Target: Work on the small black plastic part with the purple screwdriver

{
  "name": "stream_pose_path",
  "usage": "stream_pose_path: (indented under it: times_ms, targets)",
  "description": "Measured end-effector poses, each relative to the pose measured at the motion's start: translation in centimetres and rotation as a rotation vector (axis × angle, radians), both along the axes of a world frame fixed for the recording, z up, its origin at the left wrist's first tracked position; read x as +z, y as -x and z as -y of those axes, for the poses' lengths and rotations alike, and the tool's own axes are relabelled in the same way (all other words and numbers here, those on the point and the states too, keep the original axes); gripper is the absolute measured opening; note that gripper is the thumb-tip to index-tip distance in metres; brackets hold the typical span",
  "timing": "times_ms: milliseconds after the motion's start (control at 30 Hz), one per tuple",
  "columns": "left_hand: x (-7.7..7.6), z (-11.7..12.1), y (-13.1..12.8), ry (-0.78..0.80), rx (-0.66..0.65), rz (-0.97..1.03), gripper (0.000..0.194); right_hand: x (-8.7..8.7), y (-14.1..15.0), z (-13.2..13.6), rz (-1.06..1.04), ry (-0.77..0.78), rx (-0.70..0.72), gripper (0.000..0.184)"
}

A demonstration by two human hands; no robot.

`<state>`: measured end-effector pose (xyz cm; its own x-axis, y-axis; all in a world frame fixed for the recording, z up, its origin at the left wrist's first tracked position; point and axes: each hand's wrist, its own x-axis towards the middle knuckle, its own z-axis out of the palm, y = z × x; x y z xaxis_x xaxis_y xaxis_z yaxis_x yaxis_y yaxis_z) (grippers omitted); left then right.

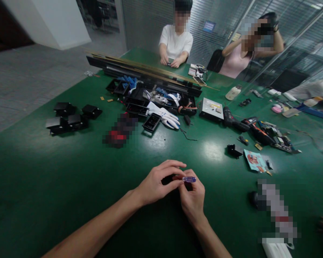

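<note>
We've got the purple handle in our curled right hand, by the near side of the green bench, left hand fingertips at it, can't tell if pinching; best keep wrists steady, touch light.

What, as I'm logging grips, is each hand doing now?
Left hand: half-curled at the purple handle; grip cannot be told.
Right hand: curled around by the handle; hold cannot be told.
</note>
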<state>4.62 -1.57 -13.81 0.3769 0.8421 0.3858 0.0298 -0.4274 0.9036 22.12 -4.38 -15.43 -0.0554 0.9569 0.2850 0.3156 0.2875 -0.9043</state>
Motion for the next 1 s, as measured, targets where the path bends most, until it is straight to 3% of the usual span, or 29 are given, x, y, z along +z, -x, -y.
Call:
stream_pose_path:
  times_ms: [200,400,600,733,867,1000]
  targets:
    - [-0.3,-0.3,0.0,-0.07,-0.026,0.008,0.026,-0.1,-0.2,0.0,0.01,-0.003,0.003,0.011]
    - [-0.4,-0.2,-0.5,0.008,0.037,0.107,0.003,0.4,-0.1,-0.1,0.032,-0.015,0.073,0.016]
    - [-0.2,-0.1,-0.6,0.1,0.086,0.13,0.015,1.2,0.0,0.0,0.031,0.013,0.142,0.016]
    - [0.0,-0.1,-0.5,0.103,0.088,0.101,0.015,0.8,0.1,0.0,0.01,0.02,0.029,0.004]
    - [0.0,0.0,-0.3,0.075,0.065,0.037,0.006,0.0,0.0,0.1,-0.011,0.058,-0.016,0.008]
    - [-0.2,-0.1,-0.2,0.01,0.022,0.019,0.016,-0.2,-0.2,0.3,-0.001,0.067,-0.044,0.006]
